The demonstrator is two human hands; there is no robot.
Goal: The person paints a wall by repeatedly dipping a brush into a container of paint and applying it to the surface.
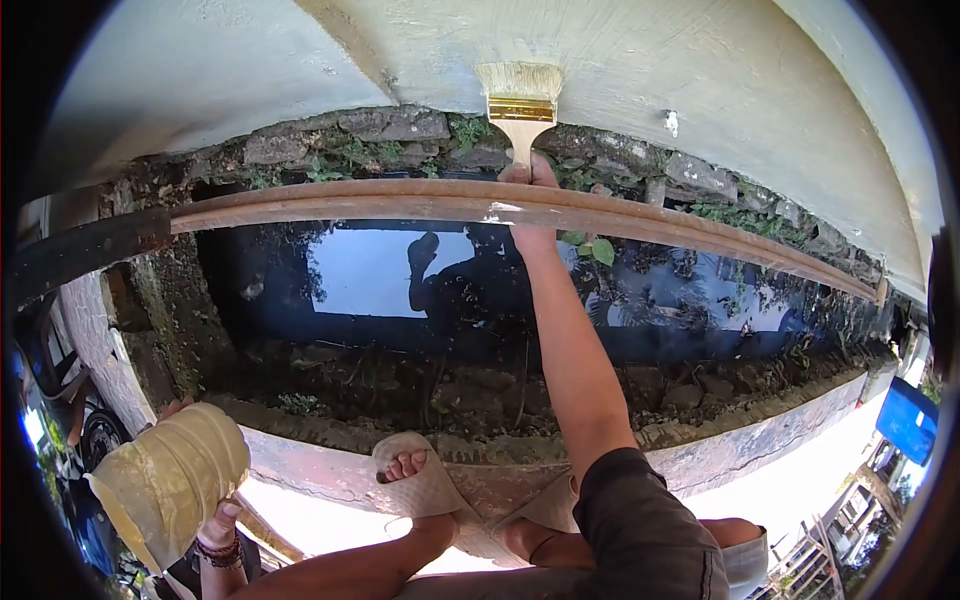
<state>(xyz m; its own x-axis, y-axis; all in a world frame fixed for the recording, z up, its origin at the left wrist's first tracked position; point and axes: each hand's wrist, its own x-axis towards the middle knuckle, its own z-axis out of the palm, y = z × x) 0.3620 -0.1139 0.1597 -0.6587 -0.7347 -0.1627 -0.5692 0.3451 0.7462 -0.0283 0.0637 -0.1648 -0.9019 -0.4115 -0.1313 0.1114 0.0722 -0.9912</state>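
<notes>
A flat paintbrush [522, 118] with a pale wooden handle and a gold ferrule is gripped in my right hand [540, 172]. Its bristles press against the cream-coloured wall [640, 60], and my arm reaches under a wooden rail to get there. At the lower left, my left hand [222, 522] holds a cut-off plastic jug [185, 470], yellowish and ribbed, its open end tilted toward the lower left. Pale residue coats the jug's inside. Part of that hand is hidden behind the jug.
A long brown wooden rail [420, 197] crosses in front of the wall. Below lies dark reflecting water [470, 290] in a stone-edged channel. My sandalled feet [412, 465] rest at the ledge [330, 470]. A motorbike wheel [100, 435] shows at left, a blue object [908, 420] at right.
</notes>
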